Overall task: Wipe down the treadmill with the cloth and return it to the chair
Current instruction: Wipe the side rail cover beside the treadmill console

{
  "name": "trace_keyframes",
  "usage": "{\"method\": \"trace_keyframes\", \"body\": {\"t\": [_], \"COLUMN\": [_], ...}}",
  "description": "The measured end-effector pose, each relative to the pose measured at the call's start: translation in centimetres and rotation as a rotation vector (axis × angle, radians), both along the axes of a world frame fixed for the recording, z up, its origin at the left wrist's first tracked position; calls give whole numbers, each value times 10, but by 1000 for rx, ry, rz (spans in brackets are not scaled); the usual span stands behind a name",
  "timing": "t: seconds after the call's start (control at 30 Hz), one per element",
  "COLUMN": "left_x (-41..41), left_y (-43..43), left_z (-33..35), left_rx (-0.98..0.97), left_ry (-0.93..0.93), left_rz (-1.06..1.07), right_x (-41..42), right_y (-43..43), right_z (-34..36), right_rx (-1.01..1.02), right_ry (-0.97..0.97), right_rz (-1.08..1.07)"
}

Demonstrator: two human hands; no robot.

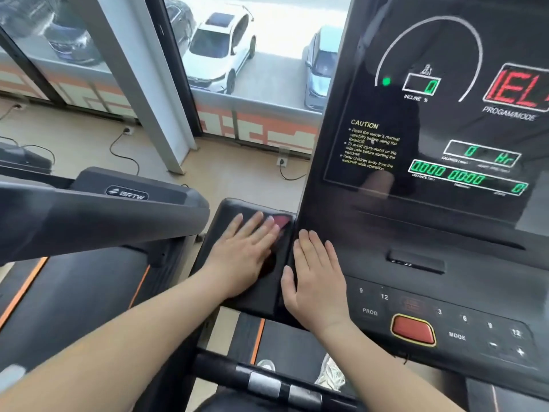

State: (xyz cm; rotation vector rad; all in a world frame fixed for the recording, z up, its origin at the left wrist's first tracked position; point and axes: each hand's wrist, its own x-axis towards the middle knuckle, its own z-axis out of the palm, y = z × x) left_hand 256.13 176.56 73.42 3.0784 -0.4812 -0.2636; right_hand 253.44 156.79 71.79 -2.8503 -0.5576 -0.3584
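The treadmill's black console (430, 239) fills the right side, its display lit with green and red digits. My left hand (243, 257) lies flat, fingers spread, on the black side tray (225, 212) to the left of the console. A small red patch (280, 221) shows just beyond its fingertips; I cannot tell whether it is the cloth. My right hand (315, 281) rests flat, fingers apart, on the console's left edge, beside the button panel. No chair is in view.
A red button (413, 330) and keys marked PROG and MODE sit right of my right hand. A handlebar with silver sensors (267, 385) crosses below. A second treadmill (98, 215) stands at left. Power cables lie on the floor by the window (261, 49).
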Motion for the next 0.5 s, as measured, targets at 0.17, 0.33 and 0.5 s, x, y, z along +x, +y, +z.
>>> {"method": "trace_keyframes", "body": {"t": [0.17,0.33,0.5], "left_x": [-7,-17,6], "left_y": [-33,-19,-35], "left_z": [-7,-8,-5], "left_rx": [-113,-64,-129], "left_ry": [19,4,33], "left_rz": [121,21,119], "right_x": [-1,0,6], "right_y": [2,5,-4], "right_z": [1,3,14], "right_rx": [-29,-47,-54], "right_ry": [-7,7,45], "right_rz": [-1,-3,48]}}
